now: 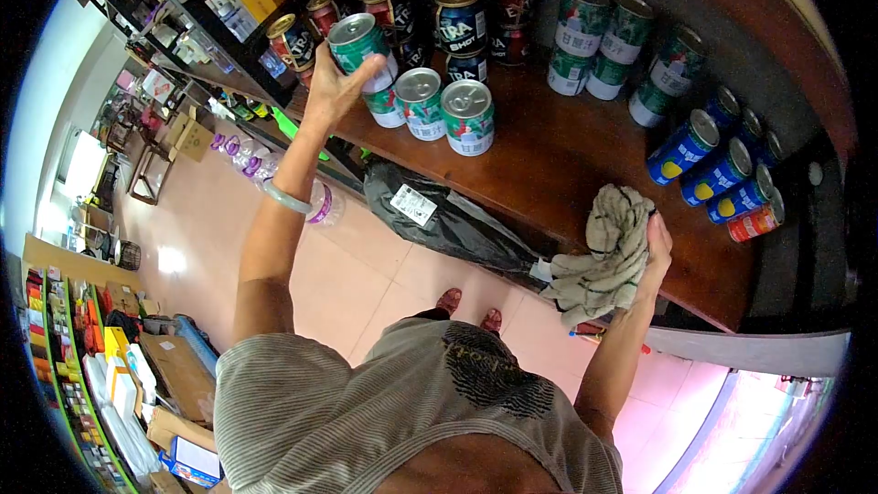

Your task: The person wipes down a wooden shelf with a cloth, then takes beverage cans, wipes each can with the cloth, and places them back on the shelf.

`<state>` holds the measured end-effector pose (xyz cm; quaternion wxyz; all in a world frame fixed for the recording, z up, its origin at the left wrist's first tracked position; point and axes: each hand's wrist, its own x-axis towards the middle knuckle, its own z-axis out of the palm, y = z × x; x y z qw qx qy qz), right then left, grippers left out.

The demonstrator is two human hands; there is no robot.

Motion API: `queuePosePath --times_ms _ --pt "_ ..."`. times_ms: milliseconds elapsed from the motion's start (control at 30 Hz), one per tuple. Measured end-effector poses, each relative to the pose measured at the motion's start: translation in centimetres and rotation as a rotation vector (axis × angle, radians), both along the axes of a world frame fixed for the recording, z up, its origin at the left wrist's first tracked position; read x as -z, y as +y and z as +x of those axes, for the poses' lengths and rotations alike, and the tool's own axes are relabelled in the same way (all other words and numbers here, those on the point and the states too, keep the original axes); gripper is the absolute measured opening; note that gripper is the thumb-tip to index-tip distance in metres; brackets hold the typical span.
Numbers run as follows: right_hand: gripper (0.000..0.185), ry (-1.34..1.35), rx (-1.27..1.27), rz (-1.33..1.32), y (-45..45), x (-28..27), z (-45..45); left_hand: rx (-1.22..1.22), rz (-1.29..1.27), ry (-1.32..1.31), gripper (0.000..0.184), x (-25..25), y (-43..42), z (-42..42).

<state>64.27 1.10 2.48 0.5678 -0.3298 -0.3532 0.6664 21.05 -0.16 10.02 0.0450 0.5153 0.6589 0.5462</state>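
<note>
My left hand (340,87) is wrapped round a green-and-white drink can (358,44), which sits on or just above another green can (384,108) at the shelf's front left. Two more green cans, a middle one (422,110) and a right one (468,123), stand upright beside it. My right hand (657,256) grips a bunched grey cloth (611,252) at the front edge of the brown wooden shelf (540,174). Its fingers are partly hidden behind the cloth.
Dark and red cans (460,23) stand stacked behind on the left. Stacked green cans (585,32) are at the back, blue cans (686,146) and an orange can (757,220) at right. A black plastic bag (457,229) hangs under the front edge; purple-capped bottles (261,165) stand on the floor.
</note>
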Motion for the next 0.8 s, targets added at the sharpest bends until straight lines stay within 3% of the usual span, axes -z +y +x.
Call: queuePosePath --times_ms 33,133,200,267,333,400,433,567,667,700,800 --pt "0.042 0.016 -0.013 -0.007 -0.1 -0.1 -0.1 -0.004 -0.005 0.003 0.076 -0.2 -0.3 0.5" --pt "0.038 0.063 -0.022 -0.01 -0.1 -0.1 0.2 -0.264 0.244 0.331 0.074 -0.3 -2.1 0.9" --pt "0.035 0.071 -0.012 0.004 0.5 1.1 0.6 -0.2 0.42 0.243 0.072 -2.6 -3.7 5.9" --pt "0.046 0.05 -0.071 0.01 1.1 2.3 0.8 0.129 0.379 0.302 0.071 -5.0 -4.0 11.4" --pt "0.045 0.037 -0.086 0.03 1.0 1.9 0.8 0.249 0.215 0.343 0.074 -6.8 -1.7 16.3" --pt "0.044 0.039 -0.092 0.049 1.1 1.8 0.8 0.259 -0.002 0.159 0.088 -7.1 3.0 19.3" --pt "0.026 0.111 -0.078 -0.005 0.9 1.8 0.9 0.226 0.012 0.21 0.095 -6.1 6.5 19.8" --pt "0.028 -0.004 -0.039 0.106 1.3 3.0 1.1 0.007 0.15 0.53 0.102 0.6 17.8 19.6" --pt "0.029 0.134 -0.129 0.021 0.5 1.1 0.8 0.065 0.0 0.234 0.095 0.4 18.6 21.1" --pt "0.031 0.139 -0.148 0.032 0.8 1.5 0.9 -0.013 -0.048 0.138 0.087 -1.2 17.5 22.4" --pt "0.035 0.051 -0.072 -0.003 1.0 2.3 0.9 0.107 -0.021 0.085 0.083 -0.4 18.3 21.3"
